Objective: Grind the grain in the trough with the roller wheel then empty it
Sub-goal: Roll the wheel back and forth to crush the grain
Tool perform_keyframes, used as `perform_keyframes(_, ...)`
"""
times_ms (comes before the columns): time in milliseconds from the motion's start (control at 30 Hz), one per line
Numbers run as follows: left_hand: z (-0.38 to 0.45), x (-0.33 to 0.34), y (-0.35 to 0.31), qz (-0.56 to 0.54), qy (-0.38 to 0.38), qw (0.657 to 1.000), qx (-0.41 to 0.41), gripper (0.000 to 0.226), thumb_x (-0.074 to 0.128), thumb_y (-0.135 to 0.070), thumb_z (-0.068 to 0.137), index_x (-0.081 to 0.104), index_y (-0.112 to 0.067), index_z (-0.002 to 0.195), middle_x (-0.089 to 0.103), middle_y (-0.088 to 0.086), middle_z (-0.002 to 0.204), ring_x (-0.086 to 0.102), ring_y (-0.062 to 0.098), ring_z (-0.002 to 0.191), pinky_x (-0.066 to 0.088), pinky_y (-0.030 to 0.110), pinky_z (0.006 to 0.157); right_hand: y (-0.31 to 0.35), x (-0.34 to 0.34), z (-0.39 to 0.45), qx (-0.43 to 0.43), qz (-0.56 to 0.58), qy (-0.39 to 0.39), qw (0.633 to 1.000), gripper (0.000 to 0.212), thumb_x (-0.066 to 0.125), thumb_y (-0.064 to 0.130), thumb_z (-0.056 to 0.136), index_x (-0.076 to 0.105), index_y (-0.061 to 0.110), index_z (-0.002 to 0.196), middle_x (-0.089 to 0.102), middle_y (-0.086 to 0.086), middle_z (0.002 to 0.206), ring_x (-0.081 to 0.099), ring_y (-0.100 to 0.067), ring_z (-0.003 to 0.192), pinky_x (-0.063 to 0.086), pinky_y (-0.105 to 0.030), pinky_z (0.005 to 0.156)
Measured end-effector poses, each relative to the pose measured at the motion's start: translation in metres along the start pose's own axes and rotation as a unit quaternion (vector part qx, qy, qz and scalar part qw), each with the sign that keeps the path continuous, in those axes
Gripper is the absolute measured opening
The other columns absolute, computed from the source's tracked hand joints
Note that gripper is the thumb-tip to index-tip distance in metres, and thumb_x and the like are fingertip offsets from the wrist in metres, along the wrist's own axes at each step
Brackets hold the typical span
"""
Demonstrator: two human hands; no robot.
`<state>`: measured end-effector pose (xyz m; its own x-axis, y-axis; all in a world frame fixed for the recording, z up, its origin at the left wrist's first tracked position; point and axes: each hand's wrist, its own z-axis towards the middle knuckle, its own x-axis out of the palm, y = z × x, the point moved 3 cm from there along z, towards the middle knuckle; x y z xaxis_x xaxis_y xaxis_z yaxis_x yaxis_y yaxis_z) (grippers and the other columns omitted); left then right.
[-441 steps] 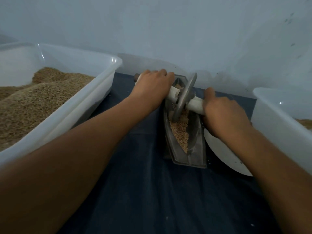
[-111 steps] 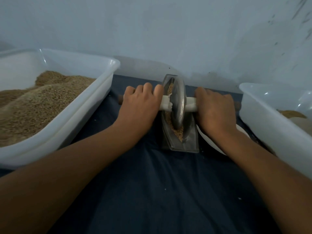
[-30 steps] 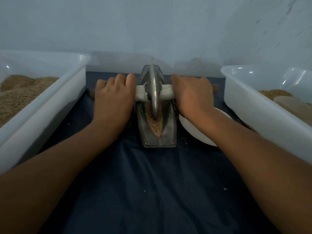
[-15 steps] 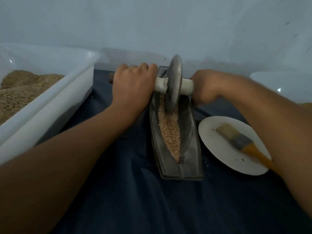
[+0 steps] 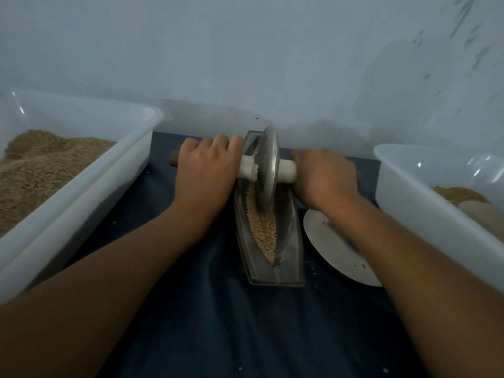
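Wheel [image 5: 268,170] upright in trough [image 5: 270,236], now nearer far end vs approx 1 s ago, left hand [image 5: 206,170] & right hand [image 5: 324,175] both curled round axle, grain [image 5: 261,227] lying coarse along channel — grinding likely unfinished, emptying not begun.

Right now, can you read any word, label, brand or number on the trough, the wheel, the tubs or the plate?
None: no readable text shows on the trough, roller wheel, left tub, right tub or plate.
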<state>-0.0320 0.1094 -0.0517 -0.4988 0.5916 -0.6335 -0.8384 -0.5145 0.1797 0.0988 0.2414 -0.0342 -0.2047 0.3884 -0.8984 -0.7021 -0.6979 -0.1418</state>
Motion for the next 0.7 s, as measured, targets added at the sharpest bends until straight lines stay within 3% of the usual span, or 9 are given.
perform_keyframes(100, -0.015, -0.015, -0.003, 0.011, -0.001, 1.000, -0.011, 0.008, 0.047, -0.008, 0.090, 0.044, -0.015, 0.091, 0.050, 0.005, 0.077, 0.049, 0.027, 0.068, 0.030, 0.039, 0.066, 0.001, -0.004, -0.020, -0.025, -0.009, -0.049, 0.998, 0.021, 0.068, 0.018, 0.080, 0.051, 0.025, 0.090, 0.062, 0.003, 0.079, 0.039, -0.020, 0.060, 0.013, -0.030, 0.049)
perform_keyframes(167, -0.023, -0.024, -0.004, 0.014, 0.014, 1.000, -0.013, 0.010, 0.050, -0.008, 0.089, 0.044, -0.015, 0.092, 0.048, 0.004, 0.078, 0.046, 0.026, 0.068, 0.030, 0.039, 0.067, 0.002, -0.007, -0.029, -0.042, -0.014, -0.068, 0.997, 0.025, 0.068, 0.017, 0.080, 0.045, 0.025, 0.088, 0.061, 0.004, 0.078, 0.046, -0.021, 0.061, 0.021, -0.031, 0.055)
perform_keyframes(233, -0.028, -0.030, -0.003, 0.007, 0.031, 0.999, -0.007, 0.013, 0.053, -0.009, 0.087, 0.043, -0.015, 0.094, 0.047, 0.004, 0.080, 0.046, 0.025, 0.069, 0.031, 0.038, 0.067, 0.004, -0.010, -0.038, -0.055, -0.010, -0.085, 0.995, 0.026, 0.067, 0.014, 0.079, 0.045, 0.024, 0.088, 0.060, 0.004, 0.078, 0.054, -0.024, 0.065, 0.024, -0.034, 0.061)
perform_keyframes(433, -0.034, -0.037, 0.000, -0.001, 0.050, 0.999, -0.002, 0.016, 0.057, -0.009, 0.084, 0.046, -0.016, 0.093, 0.050, 0.003, 0.079, 0.049, 0.025, 0.068, 0.028, 0.037, 0.065, 0.008, -0.015, -0.053, -0.067, -0.022, -0.161, 0.985, 0.020, 0.064, 0.011, 0.080, 0.047, 0.020, 0.083, 0.055, 0.002, 0.070, 0.051, -0.025, 0.061, 0.024, -0.034, 0.062)
perform_keyframes(533, -0.030, -0.032, 0.001, -0.002, 0.067, 0.998, -0.005, 0.018, 0.060, -0.010, 0.081, 0.045, -0.017, 0.090, 0.050, 0.001, 0.076, 0.050, 0.024, 0.065, 0.028, 0.036, 0.063, 0.007, -0.013, -0.044, -0.064, -0.027, -0.135, 0.988, 0.020, 0.061, 0.014, 0.081, 0.044, 0.022, 0.084, 0.053, 0.004, 0.070, 0.047, -0.023, 0.060, 0.024, -0.034, 0.062)
perform_keyframes(633, -0.021, -0.021, 0.002, 0.002, 0.079, 0.997, 0.000, 0.020, 0.059, -0.012, 0.081, 0.041, -0.019, 0.086, 0.049, -0.001, 0.072, 0.048, 0.022, 0.060, 0.027, 0.035, 0.060, 0.005, -0.006, -0.029, -0.058, -0.033, -0.063, 0.996, 0.024, 0.063, 0.017, 0.080, 0.040, 0.024, 0.085, 0.040, 0.008, 0.066, 0.041, -0.021, 0.059, 0.024, -0.032, 0.058)
perform_keyframes(700, -0.012, -0.013, 0.003, 0.001, 0.079, 0.997, 0.000, 0.019, 0.056, -0.011, 0.081, 0.039, -0.019, 0.083, 0.049, 0.000, 0.070, 0.048, 0.023, 0.058, 0.024, 0.034, 0.059, 0.002, -0.005, -0.014, -0.048, -0.022, -0.003, 0.999, 0.022, 0.066, 0.020, 0.078, 0.047, 0.026, 0.087, 0.040, 0.008, 0.064, 0.046, -0.022, 0.062, 0.025, -0.031, 0.053)
